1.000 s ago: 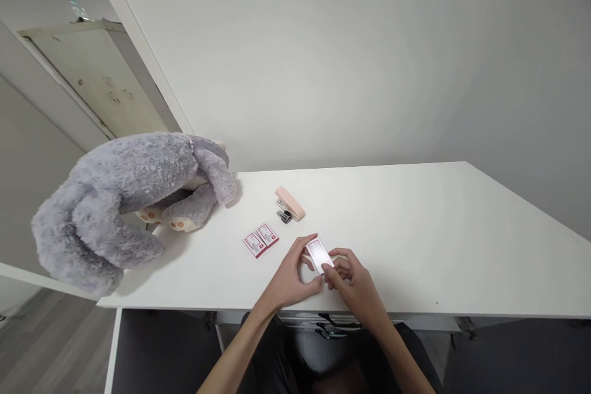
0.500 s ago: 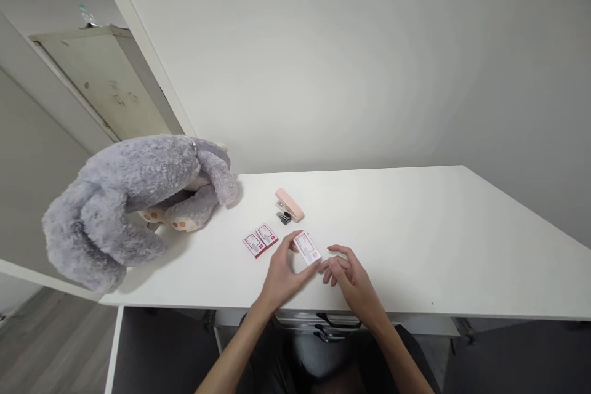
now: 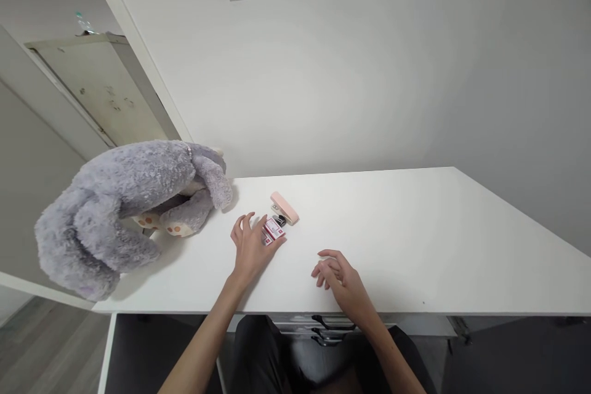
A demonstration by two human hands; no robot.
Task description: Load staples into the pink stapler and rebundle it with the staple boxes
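A person sits at a long white counter [image 3: 415,240], seen from above, with both bare hands over it. The left hand [image 3: 250,251], left of the middle, has a small red-and-white box [image 3: 276,228] held between thumb and forefinger, the other fingers spread out to the left. The box lies flat, printed face up, its contents hidden. Right beside it, partly covered by the same hand, part of a second box [image 3: 266,238] with similar printing shows.

The right hand [image 3: 340,280] is well apart, nearer the front edge; it holds nothing, its fingers loosely curled and slightly parted.

Just beyond the small box are a black-and-silver object [image 3: 280,220], too small to make out, and a pink stapler [image 3: 285,208], lying at a slant close beside it. On the left end of the counter slumps a large, fluffy grey-lilac plush toy [image 3: 133,172] with orange paw pads on its pale soles.

Under the counter, above the person's dark-clothed legs [image 3: 256,348], are drawers with black handles [image 3: 335,323]; what they contain is hidden. At upper left, a pale cabinet [image 3: 92,86] stands shut, with a clear bottle [image 3: 84,23] on top.
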